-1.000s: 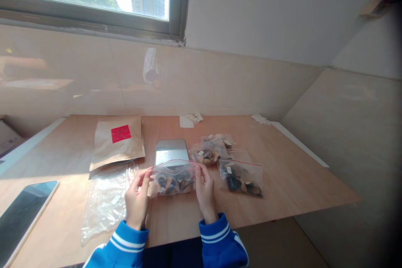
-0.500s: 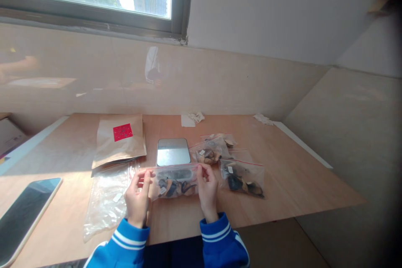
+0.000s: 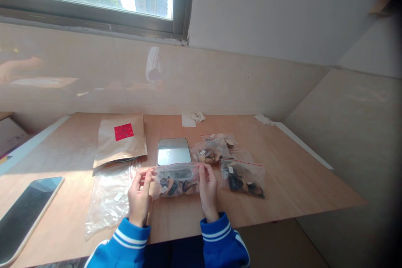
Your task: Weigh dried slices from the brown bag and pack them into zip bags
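Between my hands is a clear zip-lock bag (image 3: 177, 183) with dark and tan curled dried pieces in its lower part and a small white label. My left hand (image 3: 140, 196) pinches its upper left corner, and my right hand (image 3: 207, 188) pinches the upper right corner. Just beyond the bag lies a small flat scale with a shiny metal top (image 3: 173, 151). To the right are more filled zip-lock bags, the nearest (image 3: 241, 179) close to my right hand and another (image 3: 210, 151) behind it. Left of my left hand, clear plastic bags (image 3: 108, 203) lie flat.
A brown paper pouch (image 3: 121, 144) with a red label lies at the back left. A phone (image 3: 27, 217) rests at the left front. Crumpled white paper (image 3: 196, 117) lies along the wall, with another scrap (image 3: 264, 119) farther right. The table's (image 3: 301, 188) right edge slants away.
Both hands keep their pinch on the zip-lock bag's top corners. The view has shifted very slightly; the other things on the table stay where they were.
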A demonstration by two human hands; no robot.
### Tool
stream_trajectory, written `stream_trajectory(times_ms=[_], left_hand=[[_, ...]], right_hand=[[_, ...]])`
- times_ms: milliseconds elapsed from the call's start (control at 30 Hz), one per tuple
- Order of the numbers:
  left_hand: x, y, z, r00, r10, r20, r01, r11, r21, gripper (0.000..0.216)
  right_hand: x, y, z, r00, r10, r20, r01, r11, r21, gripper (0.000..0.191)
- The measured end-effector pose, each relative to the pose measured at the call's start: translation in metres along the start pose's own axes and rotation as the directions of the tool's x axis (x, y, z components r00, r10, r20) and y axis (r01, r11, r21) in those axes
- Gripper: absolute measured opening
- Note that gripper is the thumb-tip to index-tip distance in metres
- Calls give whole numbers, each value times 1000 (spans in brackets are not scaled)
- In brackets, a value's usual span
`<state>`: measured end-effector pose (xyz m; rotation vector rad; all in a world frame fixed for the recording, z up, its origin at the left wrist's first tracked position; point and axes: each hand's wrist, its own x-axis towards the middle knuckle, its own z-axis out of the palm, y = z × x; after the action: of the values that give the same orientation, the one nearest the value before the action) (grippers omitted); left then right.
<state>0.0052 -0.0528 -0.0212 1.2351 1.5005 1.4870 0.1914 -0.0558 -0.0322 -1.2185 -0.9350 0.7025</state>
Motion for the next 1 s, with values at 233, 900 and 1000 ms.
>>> stream_trajectory(times_ms=[233,900,1000], left_hand=[[0,10,0,1000,-26,17,27,998,-62,38],[1,6,-1,992,-82,94,95,985,-147,38],[1,5,-1,992,-39,118,56,988,-142,35]], right_hand=[[-2,1,1,997,6,79,-9,999,35,29],[-1,-2,-2,993,43,112,-55,993,109,28],[-2,-3,-2,980,70,186,-99,984,151,29]])
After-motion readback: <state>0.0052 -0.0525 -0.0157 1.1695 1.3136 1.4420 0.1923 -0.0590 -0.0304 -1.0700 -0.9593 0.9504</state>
